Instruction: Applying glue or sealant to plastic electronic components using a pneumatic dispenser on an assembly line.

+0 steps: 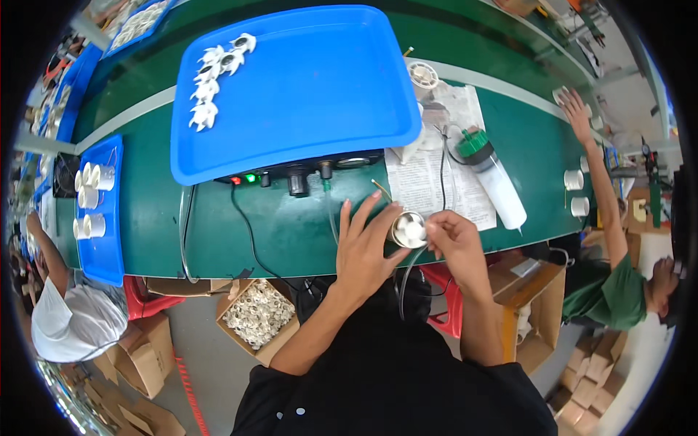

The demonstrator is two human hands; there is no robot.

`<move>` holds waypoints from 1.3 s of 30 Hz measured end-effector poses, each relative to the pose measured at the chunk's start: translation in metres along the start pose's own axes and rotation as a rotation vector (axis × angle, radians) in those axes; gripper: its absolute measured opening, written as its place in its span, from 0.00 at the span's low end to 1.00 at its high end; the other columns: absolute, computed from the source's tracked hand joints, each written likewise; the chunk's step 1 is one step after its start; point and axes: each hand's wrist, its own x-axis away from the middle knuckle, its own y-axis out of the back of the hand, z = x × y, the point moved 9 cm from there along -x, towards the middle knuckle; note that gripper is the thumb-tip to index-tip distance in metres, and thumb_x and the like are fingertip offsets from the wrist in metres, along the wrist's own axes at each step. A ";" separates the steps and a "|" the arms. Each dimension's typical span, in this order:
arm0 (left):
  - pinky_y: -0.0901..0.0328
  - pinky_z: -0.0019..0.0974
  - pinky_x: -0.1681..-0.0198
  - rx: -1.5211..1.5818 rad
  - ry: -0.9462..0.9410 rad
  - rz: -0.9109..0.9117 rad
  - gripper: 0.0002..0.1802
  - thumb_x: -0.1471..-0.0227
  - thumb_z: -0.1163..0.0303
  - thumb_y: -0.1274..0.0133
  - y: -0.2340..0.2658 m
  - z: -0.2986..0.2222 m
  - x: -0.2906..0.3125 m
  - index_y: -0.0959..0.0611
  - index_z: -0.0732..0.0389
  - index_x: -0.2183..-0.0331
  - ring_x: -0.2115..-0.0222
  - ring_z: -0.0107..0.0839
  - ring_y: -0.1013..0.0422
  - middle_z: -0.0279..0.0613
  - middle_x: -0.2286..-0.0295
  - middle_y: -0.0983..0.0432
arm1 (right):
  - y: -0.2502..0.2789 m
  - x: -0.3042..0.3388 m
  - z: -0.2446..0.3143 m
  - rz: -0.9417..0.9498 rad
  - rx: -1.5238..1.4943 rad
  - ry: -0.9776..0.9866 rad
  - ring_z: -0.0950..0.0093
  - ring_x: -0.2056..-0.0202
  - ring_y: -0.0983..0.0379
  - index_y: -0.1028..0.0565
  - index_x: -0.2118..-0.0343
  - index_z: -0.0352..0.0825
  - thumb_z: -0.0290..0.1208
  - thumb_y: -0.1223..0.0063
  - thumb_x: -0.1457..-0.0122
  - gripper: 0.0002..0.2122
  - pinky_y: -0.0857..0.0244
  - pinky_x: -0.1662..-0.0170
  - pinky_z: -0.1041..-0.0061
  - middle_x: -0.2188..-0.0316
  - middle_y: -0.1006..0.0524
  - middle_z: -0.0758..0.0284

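At the table's front edge, my left hand [367, 247] is closed round a small white fan [410, 230] with a round housing, its wheel turned up toward me. A short yellowish wire end [381, 190] sticks up beside my left fingertips. My right hand [459, 245] has its thumb and forefinger pinched at the fan's right rim, the other fingers curled. What lies between those fingertips is partly hidden. To the right, a clear syringe [500, 190] with a green cap and white contents lies on a printed paper sheet [411, 182].
A big blue tray [305, 102] bearing several white fan wheels [206, 90] rests over a black control box [298, 182] with lit switches. Another white housing [422, 75] stands behind. A blue tray [102, 251] is at left. Cables run over the edge; co-workers sit on both sides.
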 end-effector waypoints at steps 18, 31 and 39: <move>0.48 0.54 0.41 0.033 0.034 0.065 0.32 0.63 0.66 0.33 0.001 0.002 0.000 0.25 0.62 0.54 0.46 0.42 0.36 0.41 0.54 0.26 | -0.007 0.001 0.038 -0.035 0.142 0.219 0.86 0.76 0.35 0.28 0.64 0.29 0.20 0.47 0.42 0.05 0.41 0.73 0.84 0.76 0.27 0.69; 0.47 0.51 0.42 0.019 0.028 0.056 0.34 0.65 0.67 0.32 -0.005 -0.001 -0.004 0.25 0.60 0.53 0.47 0.40 0.36 0.38 0.55 0.26 | -0.019 0.033 0.104 0.115 0.409 0.477 0.78 0.87 0.40 0.30 0.86 0.28 0.26 0.47 0.42 0.16 0.48 0.82 0.76 0.90 0.33 0.66; 0.45 0.53 0.46 -0.068 -0.032 -0.015 0.24 0.63 0.66 0.36 0.019 -0.005 0.003 0.19 0.52 0.59 0.48 0.45 0.37 0.45 0.53 0.30 | -0.007 0.028 0.057 0.040 0.282 0.255 0.83 0.75 0.35 0.30 0.72 0.31 0.19 0.40 0.51 0.08 0.39 0.71 0.83 0.79 0.29 0.71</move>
